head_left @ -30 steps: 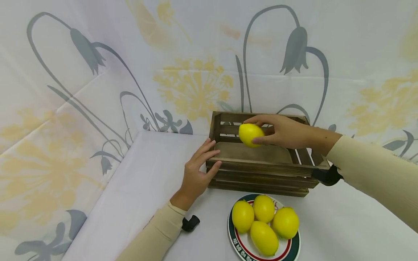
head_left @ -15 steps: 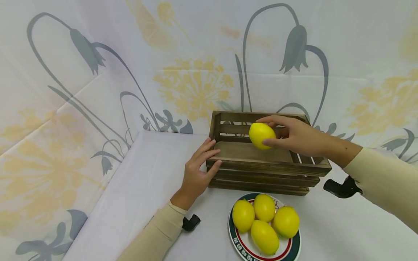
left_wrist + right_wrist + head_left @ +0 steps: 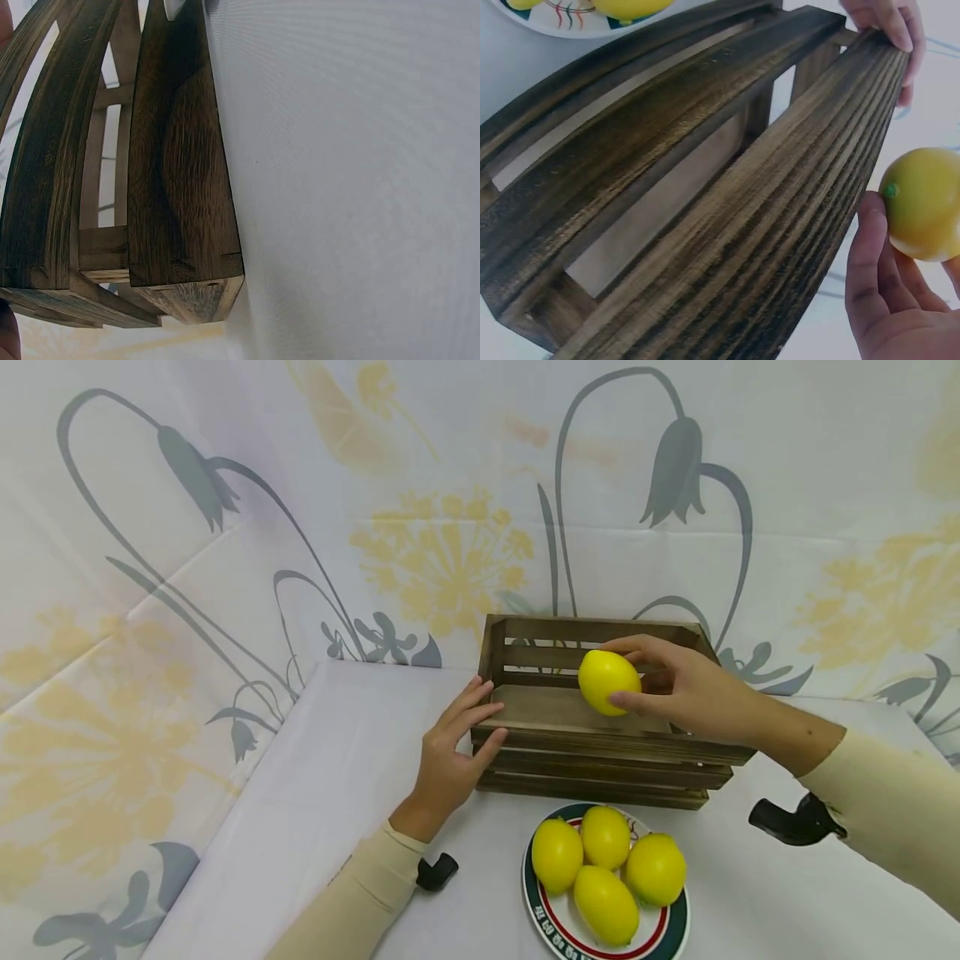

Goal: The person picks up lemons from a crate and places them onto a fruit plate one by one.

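Note:
A yellow lemon (image 3: 606, 682) is pinched between the thumb and fingers of my right hand (image 3: 693, 697), above the interior of a dark brown slatted wooden crate (image 3: 592, 768). In the right wrist view this lemon (image 3: 922, 202) shows a small green spot at one end, beside the crate's top plank. My left hand (image 3: 453, 764) rests on the crate's left end, its fairly straight fingers over the rim and its thumb at the front corner. Several more lemons (image 3: 607, 906) lie on a round plate (image 3: 533, 893) with a green and red rim, in front of the crate.
A white cloth (image 3: 360, 760) covers the table. Behind the crate hangs a white floral-printed sheet (image 3: 465, 460). A black wrist mount (image 3: 795, 820) sticks out under the right sleeve, and another black mount (image 3: 437, 872) sits by the left sleeve.
My right hand has moved rightward over the crate with the lemon, then slightly down toward the front. The left hand, the crate and the plate of lemons stay where they were.

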Demonstrator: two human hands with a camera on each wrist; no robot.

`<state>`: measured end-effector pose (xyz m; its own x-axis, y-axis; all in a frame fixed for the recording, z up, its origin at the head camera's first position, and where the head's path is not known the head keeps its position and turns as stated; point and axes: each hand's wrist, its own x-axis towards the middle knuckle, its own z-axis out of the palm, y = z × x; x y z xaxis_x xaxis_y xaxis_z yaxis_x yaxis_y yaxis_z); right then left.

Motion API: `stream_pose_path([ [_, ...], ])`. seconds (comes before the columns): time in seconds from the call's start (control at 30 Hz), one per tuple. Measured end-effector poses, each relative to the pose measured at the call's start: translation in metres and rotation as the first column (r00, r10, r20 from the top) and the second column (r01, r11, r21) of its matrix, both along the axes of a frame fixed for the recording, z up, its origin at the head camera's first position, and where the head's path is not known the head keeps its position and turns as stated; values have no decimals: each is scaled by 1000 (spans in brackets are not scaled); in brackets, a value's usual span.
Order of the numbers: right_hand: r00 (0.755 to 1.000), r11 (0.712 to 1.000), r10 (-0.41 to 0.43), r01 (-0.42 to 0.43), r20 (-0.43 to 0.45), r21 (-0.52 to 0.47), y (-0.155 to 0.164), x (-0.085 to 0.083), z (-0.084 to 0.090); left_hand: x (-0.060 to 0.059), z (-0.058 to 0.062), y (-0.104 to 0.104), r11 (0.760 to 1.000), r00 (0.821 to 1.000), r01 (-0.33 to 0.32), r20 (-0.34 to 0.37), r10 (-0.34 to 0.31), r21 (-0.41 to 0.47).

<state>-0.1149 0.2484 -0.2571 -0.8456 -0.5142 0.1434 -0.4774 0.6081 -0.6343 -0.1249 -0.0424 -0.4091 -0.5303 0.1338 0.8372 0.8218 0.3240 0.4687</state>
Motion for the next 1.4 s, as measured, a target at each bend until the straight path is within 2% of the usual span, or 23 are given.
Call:
stream_pose_path([
  [0.23,999,999,-46,46,6,4,4,8,-1,0,1,0,1000,1000,2,-9,-2,1],
  [0.43,1000,999,-29,29,2,-42,5,15,-3,0,0,0,1000,1000,-3,-2,3,1],
  [0.63,999,997,-50,50,-7,-61,4,24,-3,1,0,0,1000,1000,-1,8,1,-2],
  [1.1,1000,989,-15,16,6,-145,8,40,-10,0,2,3,1000,1000,-2,-3,2,-16],
  [1.4,1000,969,20,-14,22,-247,3,50,-12,1,2,1,1000,999,-7,40,7,-12],
])
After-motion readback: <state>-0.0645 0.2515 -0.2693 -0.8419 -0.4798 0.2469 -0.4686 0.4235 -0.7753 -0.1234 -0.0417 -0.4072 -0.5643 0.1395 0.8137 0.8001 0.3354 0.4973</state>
